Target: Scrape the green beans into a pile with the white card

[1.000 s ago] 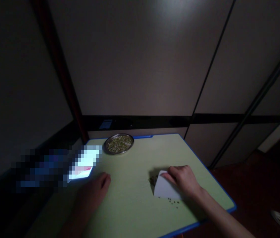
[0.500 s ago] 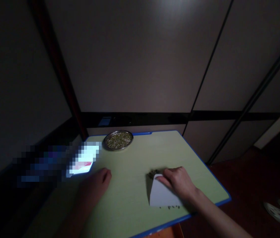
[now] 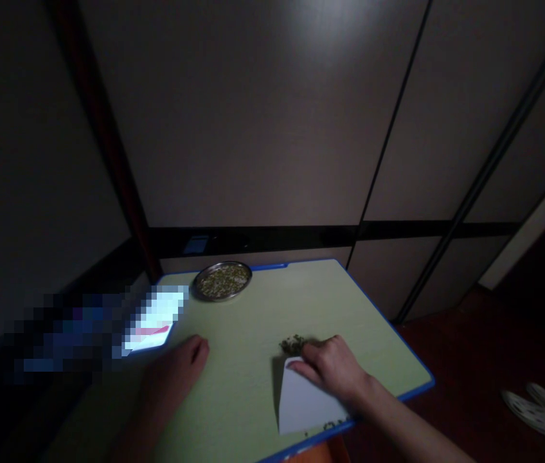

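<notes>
My right hand (image 3: 333, 368) pinches the top edge of a folded white card (image 3: 308, 404), thumb on the near face and fingers curled behind it. The card leans low over the right part of the table, its lower edge close to the near rim. A small heap of dark green-brown beans or seeds (image 3: 293, 344) lies just beyond the card. A few loose seeds (image 3: 331, 426) sit along its lower edge by the table's rim. On the left, my left hand (image 3: 184, 360) rests in a loose fist, with nothing visible in it.
The pale green table (image 3: 241, 405) has a blue rim. A round metal tray (image 3: 196, 294) with greenish and white bits stands at the far left. A lit, blurred-out screen (image 3: 154, 318) is left. Something orange (image 3: 318, 453) shows below the near edge; shoes (image 3: 540, 411) are on the floor.
My right hand has drawn the card nearer, towards the table's near edge. The seeds in front of it have shifted to the rim. The left hand stays in place; the view has turned slightly.
</notes>
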### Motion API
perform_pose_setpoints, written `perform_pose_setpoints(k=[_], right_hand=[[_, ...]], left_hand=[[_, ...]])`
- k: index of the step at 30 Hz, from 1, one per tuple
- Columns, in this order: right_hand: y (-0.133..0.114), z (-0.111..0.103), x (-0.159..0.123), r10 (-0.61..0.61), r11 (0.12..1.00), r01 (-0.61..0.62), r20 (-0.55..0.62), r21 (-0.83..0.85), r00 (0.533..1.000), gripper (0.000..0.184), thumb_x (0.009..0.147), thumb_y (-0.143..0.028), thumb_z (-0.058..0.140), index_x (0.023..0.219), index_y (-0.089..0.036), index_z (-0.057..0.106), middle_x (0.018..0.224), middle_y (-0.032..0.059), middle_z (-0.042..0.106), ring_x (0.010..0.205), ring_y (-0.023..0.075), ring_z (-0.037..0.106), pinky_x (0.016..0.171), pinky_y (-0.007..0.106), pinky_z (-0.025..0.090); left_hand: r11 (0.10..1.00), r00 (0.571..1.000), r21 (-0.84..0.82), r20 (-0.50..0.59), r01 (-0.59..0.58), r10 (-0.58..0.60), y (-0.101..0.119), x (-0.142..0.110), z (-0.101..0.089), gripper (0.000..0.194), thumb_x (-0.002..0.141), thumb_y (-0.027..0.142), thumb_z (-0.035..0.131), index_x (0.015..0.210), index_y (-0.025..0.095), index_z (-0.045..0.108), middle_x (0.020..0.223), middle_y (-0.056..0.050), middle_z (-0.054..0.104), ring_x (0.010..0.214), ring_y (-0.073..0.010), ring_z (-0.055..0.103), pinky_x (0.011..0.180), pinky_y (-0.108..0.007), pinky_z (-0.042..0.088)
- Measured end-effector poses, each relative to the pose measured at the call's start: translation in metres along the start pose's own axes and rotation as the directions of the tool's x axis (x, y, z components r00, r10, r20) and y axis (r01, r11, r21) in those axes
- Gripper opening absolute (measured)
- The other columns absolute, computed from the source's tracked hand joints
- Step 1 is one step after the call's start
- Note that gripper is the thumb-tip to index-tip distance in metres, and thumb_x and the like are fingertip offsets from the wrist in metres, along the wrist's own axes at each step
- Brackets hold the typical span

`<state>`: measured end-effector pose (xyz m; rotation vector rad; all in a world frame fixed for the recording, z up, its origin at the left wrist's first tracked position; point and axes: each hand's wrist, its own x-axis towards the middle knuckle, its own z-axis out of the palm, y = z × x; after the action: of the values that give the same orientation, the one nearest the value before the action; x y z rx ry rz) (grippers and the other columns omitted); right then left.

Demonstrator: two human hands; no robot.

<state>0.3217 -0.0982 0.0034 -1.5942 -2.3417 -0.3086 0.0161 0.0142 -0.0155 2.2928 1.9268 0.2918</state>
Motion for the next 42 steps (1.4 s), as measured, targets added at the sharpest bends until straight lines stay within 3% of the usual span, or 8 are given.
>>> perform_pose_setpoints(k=[32,38,42], right_hand=[[-0.014,0.003,0.011,-0.055,0.998,0.054,0.035,0.023,0.998,0.054,0.094,-0.061,0.033,0.071,-0.022,0.064,0.065,0.0008,0.070,0.054,0.0137,0.061,0.051,0.026,0.031],[-0.017,-0.003,0.007,0.003,0.998,-0.005,0.039,0.062,0.999,0.053,0.093,-0.061,0.035,0.071,-0.022,0.063,0.063,0.0010,0.069,0.053,0.0139,0.061,0.051,0.025,0.030],[-0.005,-0.026,0.006,0.166,0.974,-0.163,-0.007,0.156,0.986,0.051,0.096,-0.056,0.034,0.072,-0.022,0.062,0.063,0.0017,0.069,0.057,0.0140,0.062,0.054,0.024,0.031]], left_hand=[[0.999,0.998,0.031,-0.056,-0.021,0.023,0.001,-0.002,0.001,0.036,0.093,0.040,0.029,0.079,0.024,0.058,0.069,-0.001,0.064,0.061,-0.0145,0.055,0.055,-0.025,0.023],[0.999,0.998,0.035,-0.059,-0.036,0.038,0.004,-0.005,-0.004,0.037,0.093,0.040,0.029,0.078,0.024,0.058,0.071,-0.001,0.064,0.063,-0.0147,0.056,0.056,-0.026,0.024],[0.999,0.997,0.034,-0.068,-0.042,0.044,0.003,-0.004,-0.002,0.036,0.093,0.040,0.030,0.077,0.023,0.058,0.072,-0.001,0.064,0.062,-0.0142,0.055,0.056,-0.026,0.023]])
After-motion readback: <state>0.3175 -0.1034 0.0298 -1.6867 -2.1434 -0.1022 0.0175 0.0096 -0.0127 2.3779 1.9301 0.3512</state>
